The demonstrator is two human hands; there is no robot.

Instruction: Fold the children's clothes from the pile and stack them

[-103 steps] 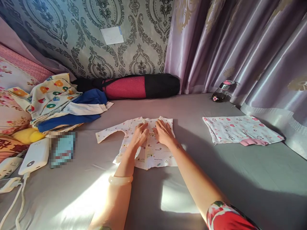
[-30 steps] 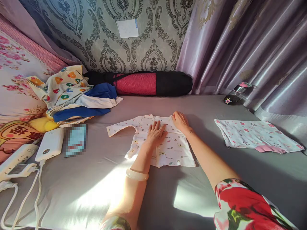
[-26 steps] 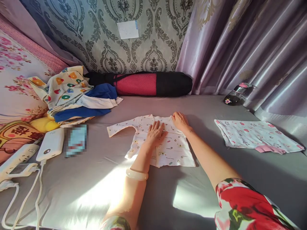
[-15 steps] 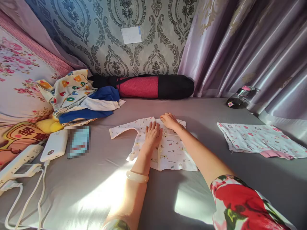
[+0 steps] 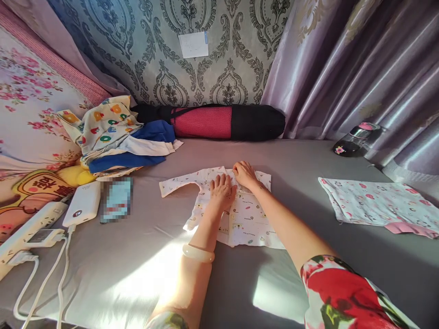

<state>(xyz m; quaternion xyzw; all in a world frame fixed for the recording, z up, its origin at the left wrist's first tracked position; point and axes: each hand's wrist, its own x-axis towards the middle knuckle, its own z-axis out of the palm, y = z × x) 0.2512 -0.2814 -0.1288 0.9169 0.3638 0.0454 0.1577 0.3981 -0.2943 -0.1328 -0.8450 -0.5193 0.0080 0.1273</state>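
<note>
A white long-sleeved baby shirt [image 5: 245, 228] with small printed figures lies spread on the grey bed sheet, its left sleeve stretched out to the side. My left hand [image 5: 221, 191], with a pale bangle at the wrist, rests flat on the upper front of the shirt, fingers extended. At the collar, right beside it, my right hand [image 5: 244, 174] has its fingers curled down on the fabric, seemingly gripping it; the fingertips are partly hidden. The shirt's right sleeve is mostly covered by my right hand and forearm.
A folded printed garment [image 5: 373, 201] lies at right, below a dark bottle [image 5: 355, 139]. Piled clothes [image 5: 109, 132] and a black-and-red rolled bag [image 5: 206, 122] sit at the back. At left are a power bank [image 5: 82, 204], a blurred packet [image 5: 117, 199] and a power strip [image 5: 30, 233] with cables.
The camera view has turned slightly left, so the scene sits a little further right. Both hands stay in almost the same places on the shirt.
</note>
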